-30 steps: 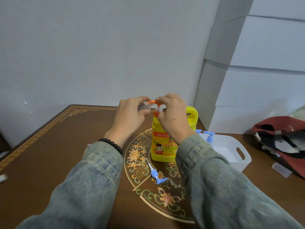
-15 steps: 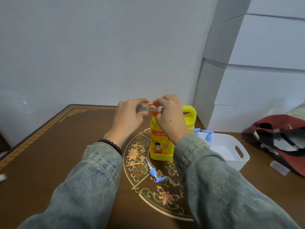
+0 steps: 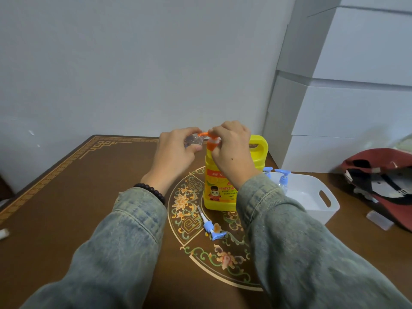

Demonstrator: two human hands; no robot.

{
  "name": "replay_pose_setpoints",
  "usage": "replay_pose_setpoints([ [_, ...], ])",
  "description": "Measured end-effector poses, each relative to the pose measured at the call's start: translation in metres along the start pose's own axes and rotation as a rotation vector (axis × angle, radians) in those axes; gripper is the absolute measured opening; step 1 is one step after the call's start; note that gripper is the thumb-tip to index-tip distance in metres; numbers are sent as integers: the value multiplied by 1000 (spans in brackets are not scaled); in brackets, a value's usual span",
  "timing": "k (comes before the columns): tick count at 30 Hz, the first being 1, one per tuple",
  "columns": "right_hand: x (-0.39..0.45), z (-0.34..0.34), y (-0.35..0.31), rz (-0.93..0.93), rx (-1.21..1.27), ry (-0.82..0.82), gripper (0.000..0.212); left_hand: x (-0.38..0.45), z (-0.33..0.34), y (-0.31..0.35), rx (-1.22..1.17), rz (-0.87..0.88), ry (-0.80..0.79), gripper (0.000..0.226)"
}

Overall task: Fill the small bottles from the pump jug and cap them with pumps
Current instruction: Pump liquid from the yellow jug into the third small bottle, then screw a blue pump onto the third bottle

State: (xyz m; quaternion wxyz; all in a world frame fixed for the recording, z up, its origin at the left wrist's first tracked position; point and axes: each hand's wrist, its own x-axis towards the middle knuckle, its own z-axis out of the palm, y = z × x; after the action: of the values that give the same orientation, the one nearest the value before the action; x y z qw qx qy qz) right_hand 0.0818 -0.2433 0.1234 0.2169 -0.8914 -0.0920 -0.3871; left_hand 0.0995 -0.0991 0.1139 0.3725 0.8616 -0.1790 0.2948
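A yellow pump jug (image 3: 219, 192) stands upright on the brown patterned table (image 3: 89, 197). My right hand (image 3: 231, 150) rests on its orange pump head (image 3: 211, 144), fingers curled over the top. My left hand (image 3: 176, 152) holds a small clear bottle (image 3: 193, 141) tilted at the orange spout's tip. A loose blue pump cap (image 3: 211, 228) with its tube lies on the table in front of the jug. Two capped small bottles with blue pumps (image 3: 282, 176) stand in a white tray (image 3: 321, 208) to the right.
White stacked boxes (image 3: 347, 108) rise at the back right against the wall. A red cap (image 3: 383, 181) and a small clear lid (image 3: 380, 220) lie at the far right. A small white object (image 3: 3, 233) sits at the table's left edge.
Both hands have stayed at the pump head with the bottle held at the spout. The view has shifted slightly; nothing else has moved.
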Motion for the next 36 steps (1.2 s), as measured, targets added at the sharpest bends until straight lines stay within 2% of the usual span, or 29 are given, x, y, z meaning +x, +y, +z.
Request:
replay_pose_setpoints([
  [5, -3, -3, -1, -22, -7, 7, 28, 1, -1, -1, 1, -32, -13, 30],
  [10, 0, -12, -2, -96, -90, -51, 33, 0, -4, 0, -163, -110, -18, 28],
  [19, -14, -14, -5, -92, -91, 22, 35, -7, -1, -7, -340, -176, 20, 27],
  [24, -41, -20, -6, -19, 147, 150, 52, -26, -7, -11, -623, -268, 20, 32],
  [26, -62, -18, -2, 14, 258, 169, 50, -42, -11, -9, -699, -278, 9, 33],
  [29, -100, -9, 2, 74, 295, 84, 41, -74, -17, -9, -800, -288, -36, 33],
  [32, -138, 11, 9, 132, 264, -77, 31, -112, -17, -14, -846, -347, -84, 32],
  [36, -172, 38, 12, 273, 25, -327, 24, -150, -6, -29, -884, -506, -115, 31],
])
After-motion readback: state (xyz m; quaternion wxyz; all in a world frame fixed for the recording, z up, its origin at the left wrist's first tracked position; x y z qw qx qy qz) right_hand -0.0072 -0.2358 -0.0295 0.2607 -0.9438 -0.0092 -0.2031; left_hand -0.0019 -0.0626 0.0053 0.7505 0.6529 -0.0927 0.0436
